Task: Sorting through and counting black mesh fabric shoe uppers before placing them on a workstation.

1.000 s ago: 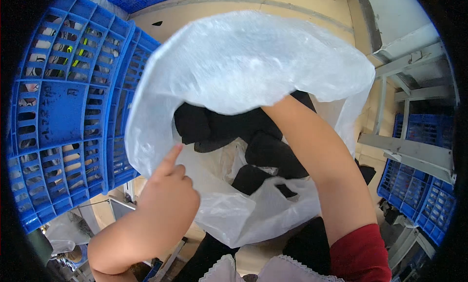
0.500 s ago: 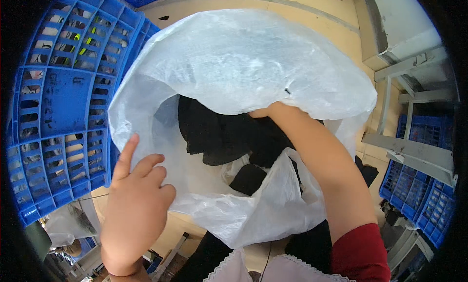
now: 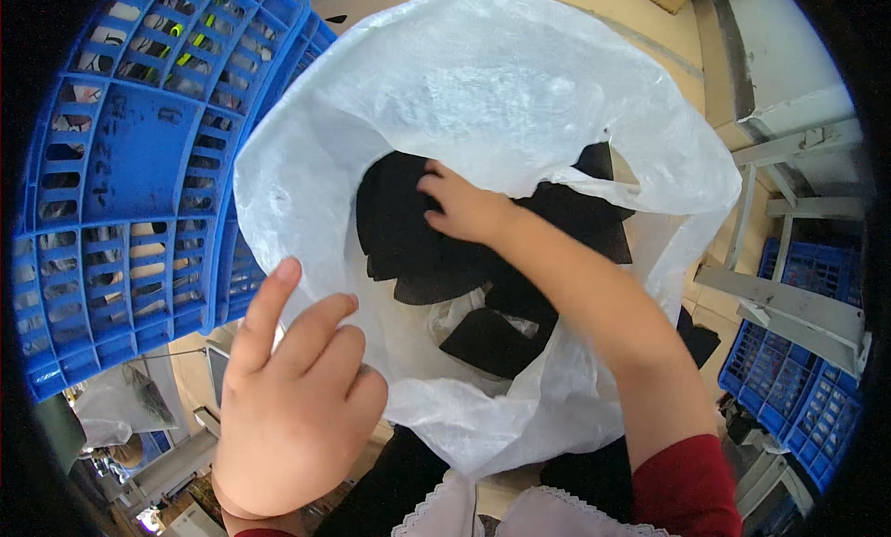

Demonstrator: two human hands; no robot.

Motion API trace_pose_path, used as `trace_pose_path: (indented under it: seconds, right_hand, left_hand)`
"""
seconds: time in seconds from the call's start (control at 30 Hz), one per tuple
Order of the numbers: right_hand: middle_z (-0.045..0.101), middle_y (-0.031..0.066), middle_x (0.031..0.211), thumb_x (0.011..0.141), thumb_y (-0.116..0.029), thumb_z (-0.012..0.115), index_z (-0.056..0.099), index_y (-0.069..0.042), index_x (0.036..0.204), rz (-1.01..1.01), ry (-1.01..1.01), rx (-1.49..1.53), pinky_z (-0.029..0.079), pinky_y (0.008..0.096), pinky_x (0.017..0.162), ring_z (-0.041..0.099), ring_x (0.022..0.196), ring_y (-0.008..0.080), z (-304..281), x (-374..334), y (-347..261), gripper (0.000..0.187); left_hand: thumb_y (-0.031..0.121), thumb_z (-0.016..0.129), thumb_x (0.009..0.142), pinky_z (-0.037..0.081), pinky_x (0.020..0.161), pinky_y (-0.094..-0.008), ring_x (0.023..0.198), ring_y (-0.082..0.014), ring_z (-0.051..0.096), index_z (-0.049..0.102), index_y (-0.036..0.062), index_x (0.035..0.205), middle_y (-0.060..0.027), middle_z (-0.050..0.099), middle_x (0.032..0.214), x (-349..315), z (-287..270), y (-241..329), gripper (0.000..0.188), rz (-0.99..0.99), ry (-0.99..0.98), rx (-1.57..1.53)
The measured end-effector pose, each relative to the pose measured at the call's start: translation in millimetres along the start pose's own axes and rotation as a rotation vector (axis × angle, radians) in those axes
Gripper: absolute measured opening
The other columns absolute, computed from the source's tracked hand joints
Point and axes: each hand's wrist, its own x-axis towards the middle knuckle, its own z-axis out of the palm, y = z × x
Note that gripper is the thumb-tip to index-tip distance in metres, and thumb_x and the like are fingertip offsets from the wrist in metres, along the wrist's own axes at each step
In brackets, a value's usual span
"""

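In the bag (image 3: 464,64), your right hand (image 3: 467,206) lies over the black cloth (image 3: 394,212), fingers parted; I can't tell whether they grip it. The bag's far side hides some cloth. Your left hand (image 3: 297,412), fingers loosely spread, overlaps the bag's left edge, contact unclear. The crate (image 3: 139,156) left of the bag is cut off.

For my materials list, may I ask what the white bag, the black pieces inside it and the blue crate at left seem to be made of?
White bag: probably thin plastic, slightly shiny; it creases and catches light.
Black pieces: apparently matte fabric, finely textured; the fibre cannot be told.
Blue crate: likely rigid moulded plastic, faintly glossy, with regular ribs and slots.
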Motion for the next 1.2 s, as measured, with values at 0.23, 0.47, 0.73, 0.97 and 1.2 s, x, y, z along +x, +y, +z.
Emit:
trace_pose_path:
  seconds: [0.23,0.47,0.73,0.97,1.2]
  right_hand:
    - [0.048,0.0068,0.129,0.066,-0.045,0.068,0.057,-0.014,0.12,-0.169,-0.181,-0.306,0.03,0.0404,0.101,0.035,0.126,0.0276,25.3,34.8,-37.7,0.063]
    - [0.052,0.01,0.117,0.069,-0.05,0.069,0.063,-0.011,0.109,-0.134,-0.441,-0.266,0.034,0.0442,0.1,0.041,0.119,0.03,1.5,-42.3,-14.7,0.057]
    - [0.065,0.0078,0.095,0.075,-0.056,0.059,0.072,-0.011,0.085,0.126,-0.709,-0.523,0.035,0.0402,0.087,0.054,0.103,0.0226,-42.0,-92.2,-10.0,0.048]
    - [0.066,0.0094,0.09,0.078,-0.032,0.061,0.07,-0.01,0.087,0.145,-0.927,-0.542,0.039,0.0402,0.085,0.062,0.087,0.0237,-26.1,-114.2,-8.2,0.026]
    - [0.056,0.0115,0.096,0.071,-0.012,0.058,0.061,-0.003,0.087,-0.083,-0.177,-0.215,0.049,0.0374,0.077,0.054,0.094,0.0273,4.5,-85.1,-33.2,0.019]
  left_hand:
    - [0.011,0.057,0.053,0.039,0.099,-0.0481,0.089,-0.0223,0.06,0.047,0.0063,0.055,-0.0058,0.056,0.073,-2.0,9.2,5.3,0.011,0.088,0.012,-0.079]
    - [0.012,0.056,0.052,0.04,0.097,-0.051,0.082,-0.0223,0.059,0.047,0.0036,0.053,-0.006,0.051,0.067,-7.8,15.9,-5.6,0.013,-0.078,0.08,-0.009]
    - [0.008,0.059,0.053,0.041,0.097,-0.0506,0.082,-0.0214,0.059,0.048,0.0045,0.054,-0.0047,0.053,0.068,-5.7,12.7,3.3,0.012,-0.063,0.086,-0.025]
    - [0.009,0.059,0.05,0.042,0.096,-0.0499,0.084,-0.0218,0.059,0.047,0.0048,0.054,-0.0051,0.056,0.071,-7.8,11.7,12.2,0.013,-0.001,0.03,-0.033]
    - [0.01,0.059,0.048,0.044,0.094,-0.0487,0.085,-0.023,0.059,0.051,0.006,0.058,-0.0063,0.058,0.074,-13.7,15.8,14.6,0.013,0.075,-0.009,-0.117]
